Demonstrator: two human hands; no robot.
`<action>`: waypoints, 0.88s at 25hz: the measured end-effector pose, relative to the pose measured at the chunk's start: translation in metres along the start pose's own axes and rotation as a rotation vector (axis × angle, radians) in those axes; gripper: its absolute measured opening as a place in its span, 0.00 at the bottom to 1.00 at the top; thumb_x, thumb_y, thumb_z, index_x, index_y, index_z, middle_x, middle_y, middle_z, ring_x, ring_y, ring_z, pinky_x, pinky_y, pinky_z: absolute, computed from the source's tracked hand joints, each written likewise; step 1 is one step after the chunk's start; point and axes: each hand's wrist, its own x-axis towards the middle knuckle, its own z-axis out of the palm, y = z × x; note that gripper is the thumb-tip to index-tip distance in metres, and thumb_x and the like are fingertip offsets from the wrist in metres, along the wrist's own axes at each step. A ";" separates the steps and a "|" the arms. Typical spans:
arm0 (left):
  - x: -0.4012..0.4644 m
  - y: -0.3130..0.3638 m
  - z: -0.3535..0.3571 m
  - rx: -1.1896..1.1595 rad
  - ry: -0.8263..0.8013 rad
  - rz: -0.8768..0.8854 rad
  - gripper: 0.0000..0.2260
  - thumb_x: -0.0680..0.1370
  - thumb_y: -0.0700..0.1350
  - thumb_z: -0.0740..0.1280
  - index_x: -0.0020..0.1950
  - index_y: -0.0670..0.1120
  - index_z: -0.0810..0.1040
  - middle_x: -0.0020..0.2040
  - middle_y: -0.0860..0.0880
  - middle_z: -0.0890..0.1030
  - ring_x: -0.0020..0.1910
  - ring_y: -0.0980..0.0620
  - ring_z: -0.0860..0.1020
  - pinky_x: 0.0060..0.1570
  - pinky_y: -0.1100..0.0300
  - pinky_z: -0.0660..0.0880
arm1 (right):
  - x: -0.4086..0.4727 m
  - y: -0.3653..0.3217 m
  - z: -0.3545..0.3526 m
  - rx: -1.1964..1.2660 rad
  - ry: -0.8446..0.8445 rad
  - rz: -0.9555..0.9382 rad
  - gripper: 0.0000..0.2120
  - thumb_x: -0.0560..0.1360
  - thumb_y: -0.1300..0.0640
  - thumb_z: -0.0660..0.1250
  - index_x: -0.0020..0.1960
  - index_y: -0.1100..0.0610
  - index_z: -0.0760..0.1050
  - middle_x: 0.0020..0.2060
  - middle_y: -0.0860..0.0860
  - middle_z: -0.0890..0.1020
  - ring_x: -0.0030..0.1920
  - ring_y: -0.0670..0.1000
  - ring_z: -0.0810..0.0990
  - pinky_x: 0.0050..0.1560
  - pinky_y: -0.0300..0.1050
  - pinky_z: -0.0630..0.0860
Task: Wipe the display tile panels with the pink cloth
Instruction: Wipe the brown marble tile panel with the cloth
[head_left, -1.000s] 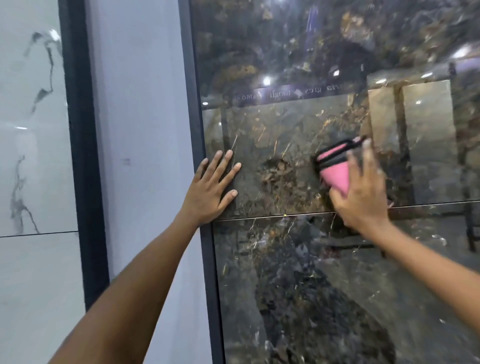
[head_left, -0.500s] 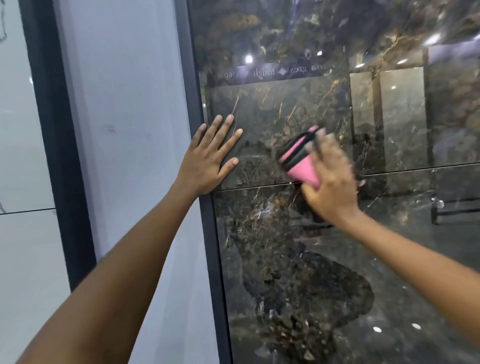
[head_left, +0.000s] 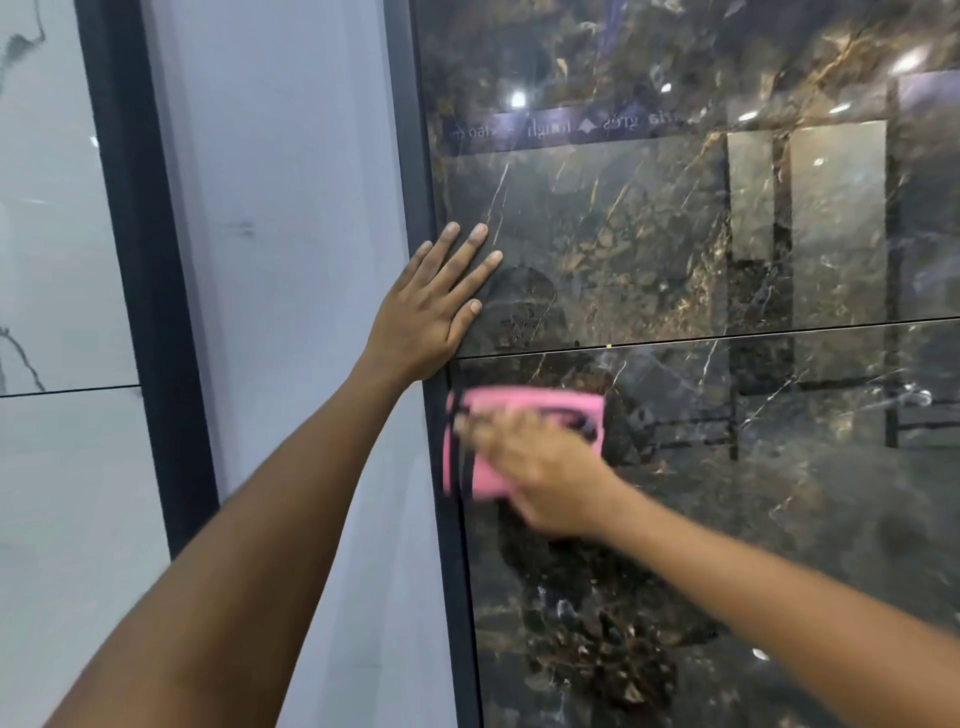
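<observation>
A glossy dark marble tile panel stands upright in front of me, with a second dark tile below a thin horizontal joint. My left hand lies flat with fingers spread on the upper tile's left edge, over the dark frame. My right hand presses a folded pink cloth with dark trim against the lower tile, just under the joint and close to the left frame. The right hand and cloth are blurred by motion.
A dark vertical frame strip borders the panel on the left. Beside it is a plain pale grey panel, then another black frame and a white veined marble tile. Showroom lights reflect in the dark tiles.
My right hand has swept the pink cloth left and down, from the upper tile across the joint onto the lower tile near the frame. My left hand stays flat in place.
</observation>
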 end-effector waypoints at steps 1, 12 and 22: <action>-0.002 0.001 -0.001 -0.007 -0.010 -0.005 0.22 0.84 0.48 0.52 0.78 0.48 0.61 0.79 0.45 0.60 0.78 0.44 0.56 0.77 0.51 0.50 | -0.024 -0.020 0.018 0.061 -0.245 -0.153 0.37 0.68 0.68 0.63 0.76 0.59 0.60 0.74 0.54 0.65 0.74 0.56 0.62 0.70 0.57 0.67; -0.086 0.110 0.009 -0.119 -0.088 -0.239 0.25 0.83 0.51 0.53 0.79 0.45 0.57 0.79 0.41 0.57 0.78 0.39 0.53 0.76 0.45 0.49 | -0.096 0.090 -0.041 -0.166 0.337 0.355 0.34 0.65 0.64 0.64 0.72 0.62 0.68 0.71 0.57 0.70 0.71 0.59 0.67 0.70 0.52 0.60; -0.100 0.123 0.013 -0.076 -0.088 -0.319 0.23 0.85 0.50 0.52 0.79 0.45 0.59 0.78 0.40 0.60 0.77 0.37 0.57 0.76 0.44 0.52 | -0.139 0.025 0.013 -0.273 0.077 0.126 0.32 0.70 0.57 0.61 0.73 0.65 0.64 0.70 0.63 0.69 0.66 0.63 0.70 0.60 0.55 0.72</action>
